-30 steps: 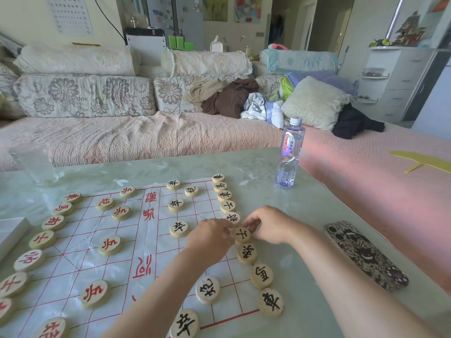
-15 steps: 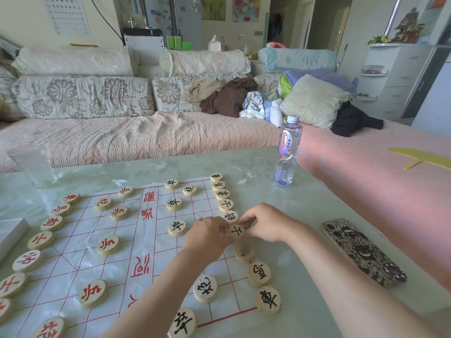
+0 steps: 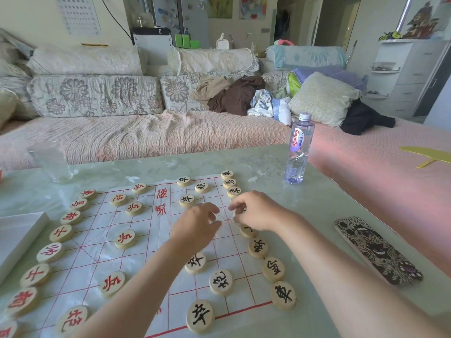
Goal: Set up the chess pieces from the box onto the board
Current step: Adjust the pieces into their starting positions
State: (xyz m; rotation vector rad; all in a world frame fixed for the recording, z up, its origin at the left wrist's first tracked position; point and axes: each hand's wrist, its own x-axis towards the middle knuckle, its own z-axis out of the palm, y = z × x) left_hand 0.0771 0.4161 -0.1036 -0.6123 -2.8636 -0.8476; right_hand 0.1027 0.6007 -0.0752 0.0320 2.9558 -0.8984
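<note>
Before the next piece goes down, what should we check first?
1. Right grip empty: cannot tell, curled fingers hide the inside.
2. Black row complete: cannot tell, that grip covers its middle.
3. Both black cannons out: ok.
4. Bottle off the board: ok.
5. Phone off the board: ok.

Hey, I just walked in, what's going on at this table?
A person is laying out Chinese chess pieces on a paper board on the table. The right hand curls its fingers round a half-hidden piece in the black back row. The left hand hovers beside it, loosely curled and seemingly empty. Red pieces and black pieces already stand on most starting points. To the right of the board, a water bottle stands and a phone lies flat.
</note>
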